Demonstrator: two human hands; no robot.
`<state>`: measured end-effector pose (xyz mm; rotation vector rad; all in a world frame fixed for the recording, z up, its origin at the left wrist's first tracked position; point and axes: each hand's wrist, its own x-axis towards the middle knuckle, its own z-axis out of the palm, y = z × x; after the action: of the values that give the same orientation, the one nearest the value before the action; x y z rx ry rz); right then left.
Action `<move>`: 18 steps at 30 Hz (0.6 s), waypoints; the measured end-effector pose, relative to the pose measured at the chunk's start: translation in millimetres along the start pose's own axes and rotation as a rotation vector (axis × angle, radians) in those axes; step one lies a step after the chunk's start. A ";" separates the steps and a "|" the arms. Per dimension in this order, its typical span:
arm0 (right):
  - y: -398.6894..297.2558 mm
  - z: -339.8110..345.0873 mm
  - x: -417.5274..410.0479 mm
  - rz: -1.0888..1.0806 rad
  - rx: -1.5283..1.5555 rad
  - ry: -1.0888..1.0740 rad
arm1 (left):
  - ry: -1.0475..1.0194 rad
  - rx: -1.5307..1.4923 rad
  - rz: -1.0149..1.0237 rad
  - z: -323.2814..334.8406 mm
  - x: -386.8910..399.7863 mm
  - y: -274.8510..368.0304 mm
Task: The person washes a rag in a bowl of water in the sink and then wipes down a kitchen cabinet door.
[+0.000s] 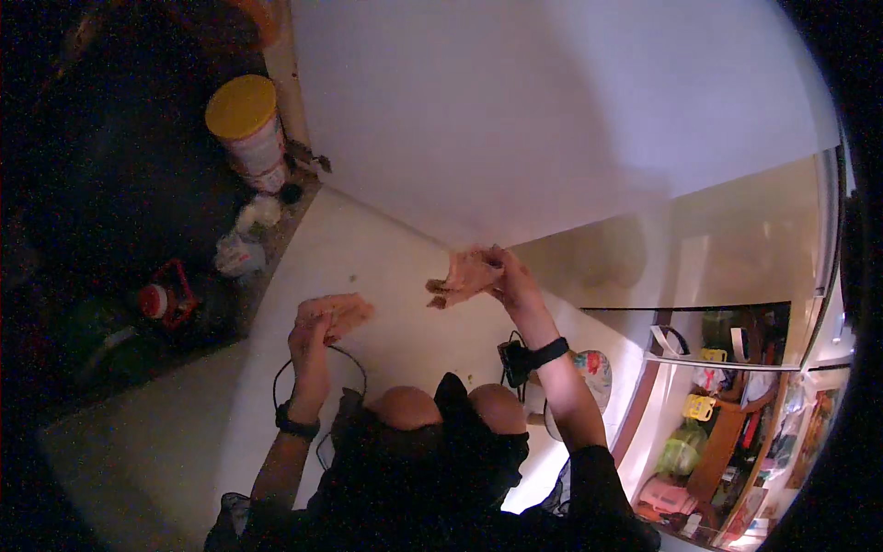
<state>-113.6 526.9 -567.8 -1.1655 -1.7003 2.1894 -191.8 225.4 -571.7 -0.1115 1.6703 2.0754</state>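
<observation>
My left hand is raised left of centre, fingers pointing right, with a black band on the wrist. A thin black cable loops beside it. Further right, my right hand is raised and bent at the wrist, where a black strap bears a small dark device. Both hands are blurred; pinkish shapes with dark tips at the right fingers may be fingers or a held thing. The hands are apart, in front of my knees, over a pale floor.
A large smooth pale panel stands ahead, beside a glossy beige surface. At the dark left lie a tub with a yellow lid, plastic bags and a red-capped container. A patterned stool seat and cluttered shelves are at right.
</observation>
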 end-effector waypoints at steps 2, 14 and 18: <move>-21.3 6.9 -8.8 0.110 0.169 -0.223 | 0.011 -0.007 0.014 -3.7 -0.7 2.3; -80.6 34.1 1.8 -1.125 -0.713 0.485 | -0.023 0.072 -0.041 -4.9 -6.1 21.4; -72.6 36.0 53.0 -0.878 -0.971 0.232 | -0.027 0.058 -0.028 0.8 -8.2 21.3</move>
<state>-197.8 553.3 -528.0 -0.5022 -2.5283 0.6828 -193.0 220.5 -549.4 -0.0870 1.7014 1.9979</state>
